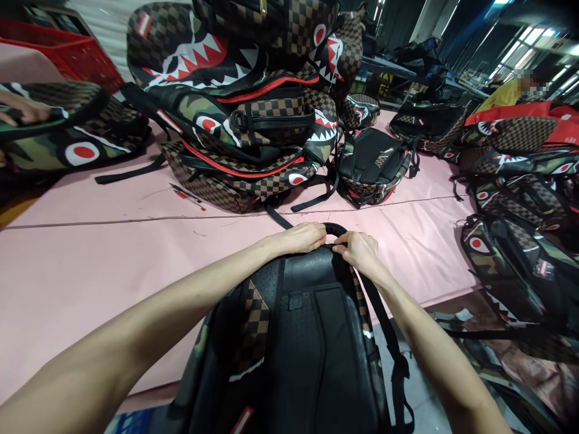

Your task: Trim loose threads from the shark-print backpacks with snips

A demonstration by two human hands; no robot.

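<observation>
A tall pile of checkered and camouflage bags (253, 126) fills the upper middle of the frame, just beyond the hands on the pink desk (136, 271). A smaller black-backed bag (373, 158) sits right of it, and more bags (515, 241) crowd the right edge. At upper left, another person's hand (31, 111) touches a camouflage bag (81, 144), near a red crate (93, 63); a person in yellow (502, 96) is at upper right.

The black backpack (312, 337) lies below and between both grips, running down to the lower edge. The left grip (322, 236) is closed, fingers curled at the left base of its top handle (335, 229); the right grip (338, 244) pinches the top edge by the handle's right base.
</observation>
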